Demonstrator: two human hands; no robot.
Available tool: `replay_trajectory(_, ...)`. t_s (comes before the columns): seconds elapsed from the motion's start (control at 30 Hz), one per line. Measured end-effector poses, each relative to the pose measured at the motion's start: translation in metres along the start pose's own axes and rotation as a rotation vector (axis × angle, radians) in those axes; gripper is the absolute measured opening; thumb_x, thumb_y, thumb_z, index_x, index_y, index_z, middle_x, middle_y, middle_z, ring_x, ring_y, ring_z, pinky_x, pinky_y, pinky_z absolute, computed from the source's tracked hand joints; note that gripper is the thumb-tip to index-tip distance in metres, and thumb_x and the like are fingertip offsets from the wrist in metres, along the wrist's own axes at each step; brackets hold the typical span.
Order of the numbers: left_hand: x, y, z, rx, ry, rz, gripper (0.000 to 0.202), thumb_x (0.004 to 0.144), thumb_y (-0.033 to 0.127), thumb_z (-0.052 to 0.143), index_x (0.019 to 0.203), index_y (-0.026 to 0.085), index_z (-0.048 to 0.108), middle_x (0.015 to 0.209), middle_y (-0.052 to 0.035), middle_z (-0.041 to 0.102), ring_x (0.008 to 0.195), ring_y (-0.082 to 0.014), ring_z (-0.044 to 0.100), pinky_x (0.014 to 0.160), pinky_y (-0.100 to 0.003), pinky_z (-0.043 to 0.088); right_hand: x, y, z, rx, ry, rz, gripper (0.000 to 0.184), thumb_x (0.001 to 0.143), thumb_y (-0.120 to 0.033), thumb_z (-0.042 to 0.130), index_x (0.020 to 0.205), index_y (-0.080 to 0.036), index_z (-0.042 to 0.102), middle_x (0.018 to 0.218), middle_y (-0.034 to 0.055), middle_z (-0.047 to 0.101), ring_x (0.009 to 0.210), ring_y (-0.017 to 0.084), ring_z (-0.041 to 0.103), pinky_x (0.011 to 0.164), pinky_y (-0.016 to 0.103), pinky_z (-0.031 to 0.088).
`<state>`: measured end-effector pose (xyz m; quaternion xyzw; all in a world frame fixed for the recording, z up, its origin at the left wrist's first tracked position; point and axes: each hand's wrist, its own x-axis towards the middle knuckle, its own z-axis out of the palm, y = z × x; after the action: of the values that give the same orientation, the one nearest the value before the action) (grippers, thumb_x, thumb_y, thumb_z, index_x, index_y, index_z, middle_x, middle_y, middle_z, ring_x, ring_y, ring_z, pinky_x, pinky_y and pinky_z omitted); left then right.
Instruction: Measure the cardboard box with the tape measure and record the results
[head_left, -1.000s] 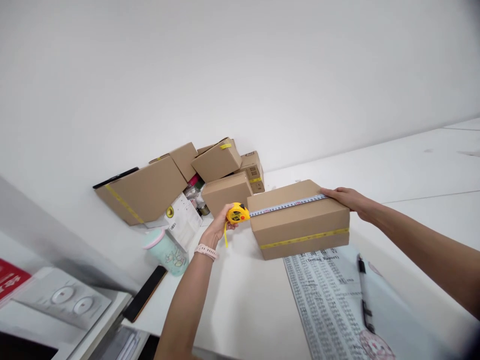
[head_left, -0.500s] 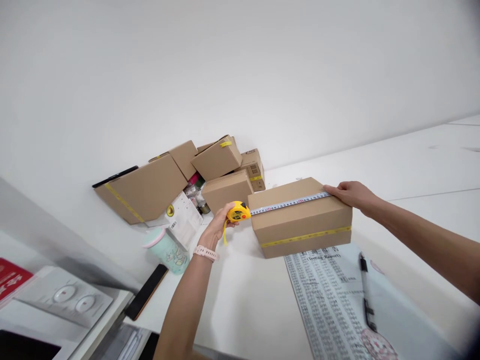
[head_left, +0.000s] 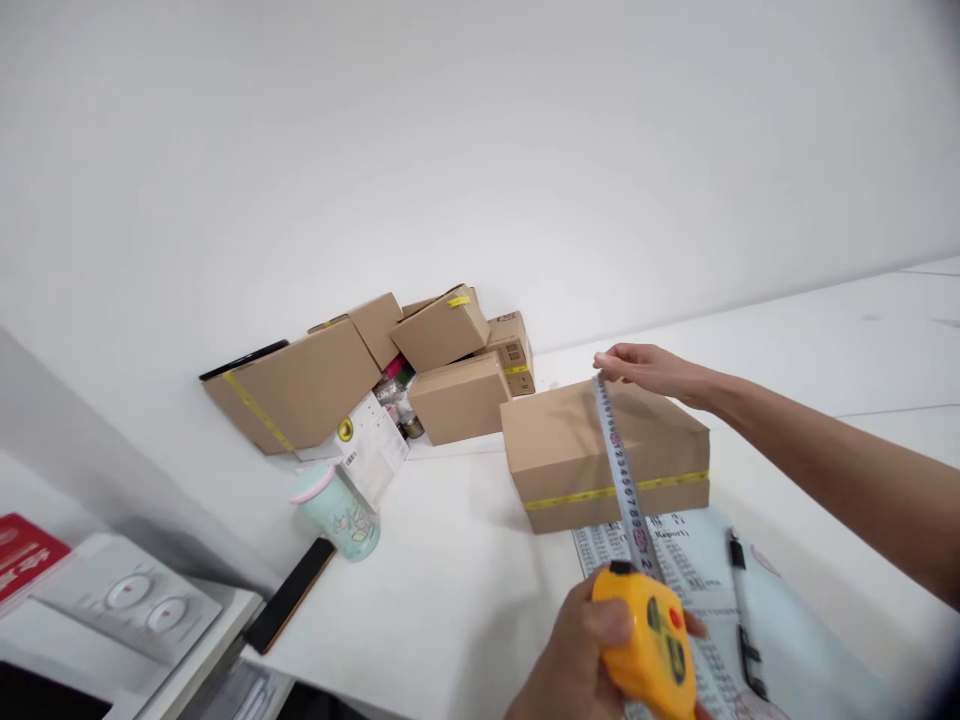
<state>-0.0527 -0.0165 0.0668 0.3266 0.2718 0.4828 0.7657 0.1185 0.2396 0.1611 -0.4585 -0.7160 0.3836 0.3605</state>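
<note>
Plain white wall (head_left: pixel 480 150) is filling the upper half. A greyer band (head_left: pixel 90 450) is slanting down its left side, not reading clearly as corner or shadow. White bench (head_left: pixel 420 540) is running along the wall's foot, back edge climbing to the right, thin seams (head_left: pixel 892 408) crossing the right end. Lower left, white appliance with two dials (head_left: pixel 90 590) is sitting beside the bench, red panel (head_left: pixel 30 555) next to it. Light is falling soft, leaving faint shadows on the bench top.

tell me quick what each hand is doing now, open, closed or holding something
Left hand: closed, holding the yellow tape measure.
Right hand: closed, pinching the end of the tape blade near the cardboard box's far edge.
</note>
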Motion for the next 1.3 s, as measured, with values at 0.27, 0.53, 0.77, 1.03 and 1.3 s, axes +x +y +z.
replay_trajectory(0.27, 0.059, 0.039, 0.042, 0.007, 0.252, 0.061, 0.068, 0.055, 0.065, 0.076, 0.096, 0.013, 0.062, 0.093, -0.0091, 0.064, 0.058, -0.0188, 0.067, 0.049, -0.027, 0.046, 0.026, 0.026, 0.028, -0.300, 0.140, 0.102, 0.051, 0.094, -0.054, 0.032, 0.118, -0.023, 0.065, 0.138, 0.0147, 0.059, 0.129, 0.040, 0.047, 0.106, 0.057, 0.032)
replay_trajectory(0.53, 0.078, 0.025, 0.047, 0.011, 0.344, 0.101, 0.064, 0.056, 0.062, 0.075, 0.095, 0.015, 0.059, 0.091, -0.0063, 0.062, 0.054, -0.0185, 0.066, 0.047, -0.027, 0.046, 0.024, 0.027, 0.035, -0.458, -0.035, -0.007, 0.051, 0.097, -0.055, 0.027, 0.132, -0.036, 0.059, 0.147, 0.0016, 0.054, 0.142, 0.032, 0.036, 0.115, 0.056, 0.017)
replay_trajectory(0.77, 0.074, 0.014, 0.052, 0.010, 0.358, 0.099, 0.064, 0.057, 0.060, 0.075, 0.099, 0.015, 0.059, 0.103, -0.0096, 0.061, 0.057, -0.0174, 0.066, 0.049, -0.028, 0.049, 0.031, 0.031, 0.037, -0.508, -0.087, 0.002, 0.054, 0.094, -0.061, 0.028, 0.128, -0.038, 0.062, 0.149, 0.0040, 0.051, 0.140, 0.039, 0.033, 0.109, 0.068, 0.018)
replay_trajectory(1.03, 0.078, 0.013, 0.055, 0.055, 0.343, 0.109, 0.067, 0.055, 0.064, 0.076, 0.098, 0.016, 0.059, 0.106, -0.0100, 0.058, 0.059, -0.0169, 0.065, 0.047, -0.027, 0.050, 0.033, 0.034, 0.041, -0.438, -0.048, -0.006, 0.050, 0.092, -0.062, 0.035, 0.121, -0.038, 0.067, 0.144, 0.0044, 0.056, 0.138, 0.040, 0.034, 0.111, 0.068, 0.015)
replay_trajectory(1.3, 0.010, 0.020, 0.001, 0.326, 0.453, 0.367, 0.077, 0.061, 0.056, 0.084, 0.124, 0.025, 0.051, 0.107, -0.0083, 0.059, 0.078, -0.0216, 0.066, 0.059, -0.029, 0.055, -0.014, 0.051, 0.000, 0.086, 0.441, 0.070, 0.053, 0.097, -0.055, 0.029, 0.134, -0.028, 0.055, 0.131, 0.0104, 0.063, 0.122, 0.028, 0.055, 0.104, 0.039, 0.042)
